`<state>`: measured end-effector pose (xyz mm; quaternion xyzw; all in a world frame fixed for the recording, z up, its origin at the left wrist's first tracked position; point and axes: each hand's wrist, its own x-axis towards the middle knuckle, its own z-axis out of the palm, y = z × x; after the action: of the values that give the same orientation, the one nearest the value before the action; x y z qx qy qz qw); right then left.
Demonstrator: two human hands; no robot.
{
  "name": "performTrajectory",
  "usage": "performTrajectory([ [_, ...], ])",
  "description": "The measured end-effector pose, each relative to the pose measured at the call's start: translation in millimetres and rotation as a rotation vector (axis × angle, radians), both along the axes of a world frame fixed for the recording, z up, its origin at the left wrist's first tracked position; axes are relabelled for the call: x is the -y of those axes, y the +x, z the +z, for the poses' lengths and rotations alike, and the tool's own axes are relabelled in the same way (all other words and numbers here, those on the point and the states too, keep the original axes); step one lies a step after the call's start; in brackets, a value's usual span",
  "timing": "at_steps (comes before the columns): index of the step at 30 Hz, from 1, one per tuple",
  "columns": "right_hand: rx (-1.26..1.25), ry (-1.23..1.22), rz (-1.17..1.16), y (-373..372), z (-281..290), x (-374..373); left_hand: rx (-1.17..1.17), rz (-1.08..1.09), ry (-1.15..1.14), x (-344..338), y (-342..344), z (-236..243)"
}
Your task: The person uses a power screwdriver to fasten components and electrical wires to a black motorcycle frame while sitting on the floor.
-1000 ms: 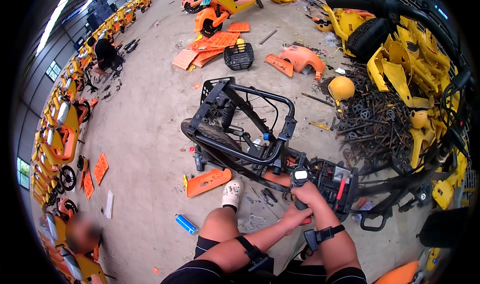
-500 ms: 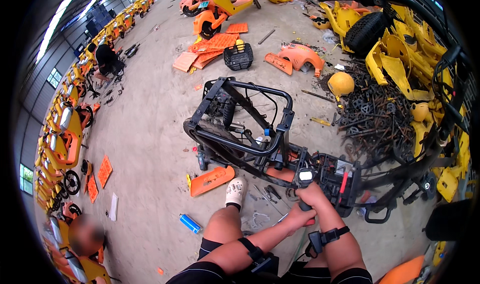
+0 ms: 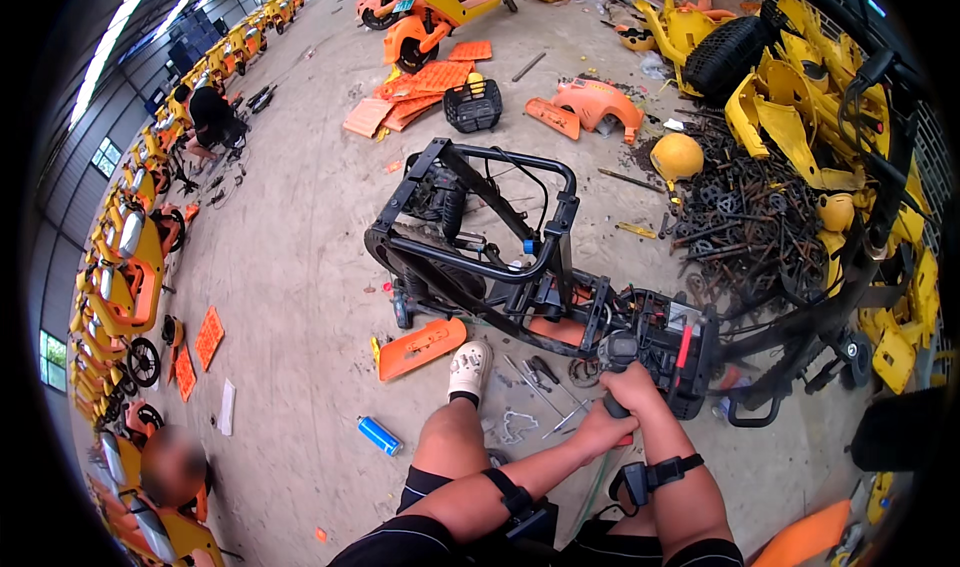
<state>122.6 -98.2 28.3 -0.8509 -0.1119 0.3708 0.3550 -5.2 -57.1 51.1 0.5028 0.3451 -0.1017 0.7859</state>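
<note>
My right hand [image 3: 636,389] is wrapped around the upper grip of a black cordless power driver [image 3: 619,347]. Just below it, my left hand [image 3: 603,429] closes on the lower handle, where a bit of red [image 3: 625,440] shows. The driver's head is over the floorboard section of a stripped black scooter frame [image 3: 490,272], close to a red strip [image 3: 685,345] among the frame's dark parts. Its working tip is hidden from view. Beside the frame lie a long thin rod [image 3: 530,382], a T-shaped metal tool [image 3: 566,418] and small black hand tools [image 3: 543,370].
A second power tool [image 3: 402,305], an orange panel [image 3: 422,349] and a blue can [image 3: 380,434] lie to the left. Right of the frame sit a heap of dark metal parts [image 3: 745,217] and yellow body panels [image 3: 790,117]. A person [image 3: 210,117] crouches far left beside rows of scooters.
The driver's head has tilted slightly, and the pale patch on its back no longer shows. Both hands keep their grip, and the whole view has shifted a little.
</note>
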Motion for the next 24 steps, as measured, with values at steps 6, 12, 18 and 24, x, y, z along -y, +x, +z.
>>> performTrajectory([
  [6, -0.102, 0.163, -0.155, -5, 5, 1, -0.015, -0.058, 0.191, -5, 0, 9],
  [12, -0.286, 0.258, -0.262, -15, 16, -7, -0.051, -0.07, 0.278, -4, -8, -10],
  [18, -0.354, 0.294, -0.279, -17, 1, -15, -0.045, -0.048, 0.381, -5, -15, -30],
  [24, -0.45, 0.309, -0.283, -21, 6, -29, -0.048, -0.018, 0.481, -11, -23, -29],
])
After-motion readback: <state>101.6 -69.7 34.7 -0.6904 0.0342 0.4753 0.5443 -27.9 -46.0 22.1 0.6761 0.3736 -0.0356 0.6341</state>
